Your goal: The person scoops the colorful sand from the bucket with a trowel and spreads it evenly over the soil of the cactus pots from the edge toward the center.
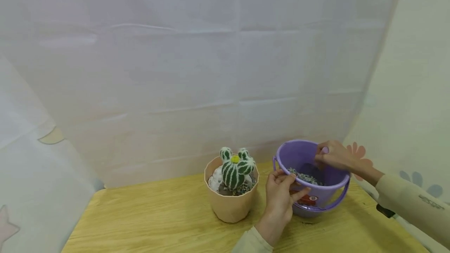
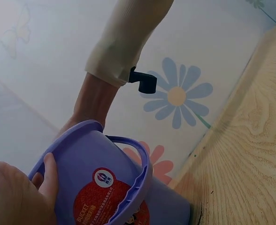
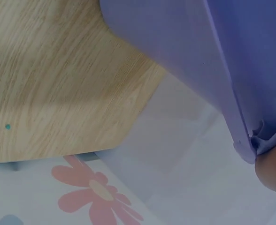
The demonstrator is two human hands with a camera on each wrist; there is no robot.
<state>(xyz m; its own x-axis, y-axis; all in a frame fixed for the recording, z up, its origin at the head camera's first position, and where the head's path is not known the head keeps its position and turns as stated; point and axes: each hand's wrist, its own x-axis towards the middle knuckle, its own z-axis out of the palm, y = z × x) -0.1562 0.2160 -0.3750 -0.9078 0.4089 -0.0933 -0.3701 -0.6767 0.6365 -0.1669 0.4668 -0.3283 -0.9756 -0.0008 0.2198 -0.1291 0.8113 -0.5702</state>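
A purple bucket (image 1: 318,196) with gravel (image 1: 306,178) inside stands on the right of the wooden table. My left hand (image 1: 279,196) holds its near left rim, thumb at the edge and fingers spread along the wall; the left wrist view shows this hand (image 2: 23,192) against the bucket's side (image 2: 105,164). Reaching in over the right rim, my right hand (image 1: 334,155) grips what looks like a small shovel by its light purple handle (image 1: 325,150). Its lower part is hard to make out inside the bucket. In the right wrist view only a bit of the hand (image 3: 273,168) shows.
Left of the bucket stands a peach pot (image 1: 230,206) with a green-and-white striped cactus (image 1: 233,174), white filling and gravel. The bucket's purple carrying handle (image 1: 337,202) hangs down in front. Pale cloth walls (image 1: 175,88) close in the wooden table (image 1: 147,214).
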